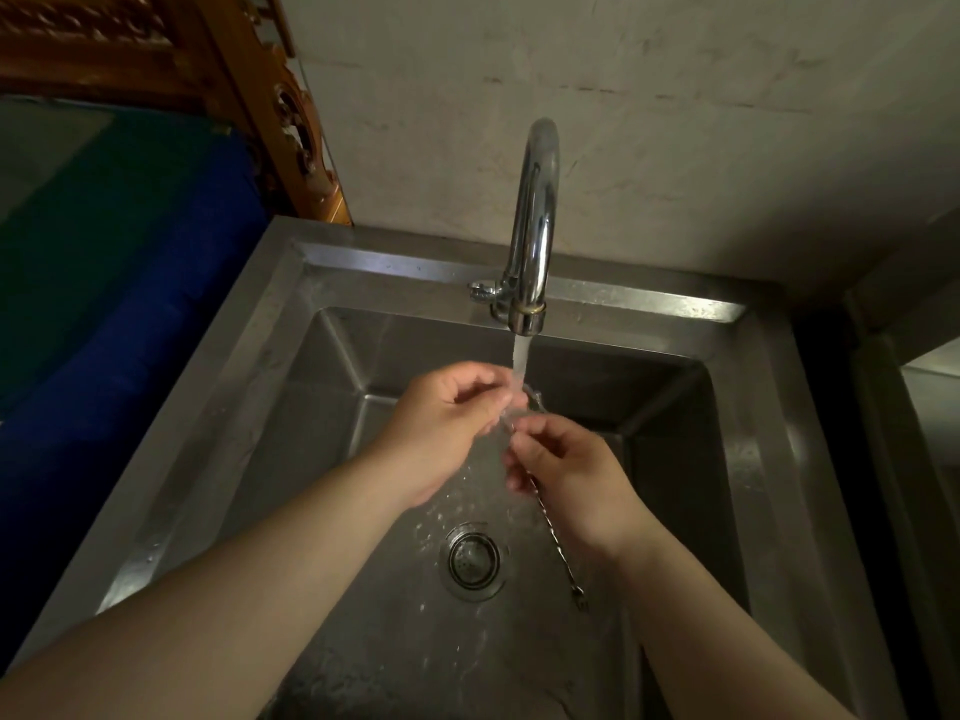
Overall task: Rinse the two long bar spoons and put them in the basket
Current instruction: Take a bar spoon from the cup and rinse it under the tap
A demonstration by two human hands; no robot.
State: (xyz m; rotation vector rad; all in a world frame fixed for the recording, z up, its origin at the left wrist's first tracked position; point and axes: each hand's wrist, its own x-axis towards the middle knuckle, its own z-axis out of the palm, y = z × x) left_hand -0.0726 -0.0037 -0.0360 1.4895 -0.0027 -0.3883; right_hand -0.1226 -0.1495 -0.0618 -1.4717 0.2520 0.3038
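Head view: rinsing underway, basket unseen.
Both my hands, left hand point(441, 423) and right hand point(566, 470), pinch one spoon point(558, 543) under the tap point(535, 220).

Both hands point(519, 444) hold a bar spoon point(558, 543) under the running faucet point(535, 220).

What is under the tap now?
Under the tap the water falls on the spoon bowl, held by the left hand and right hand. The bowl itself is blurred by water. Below lies the drain.
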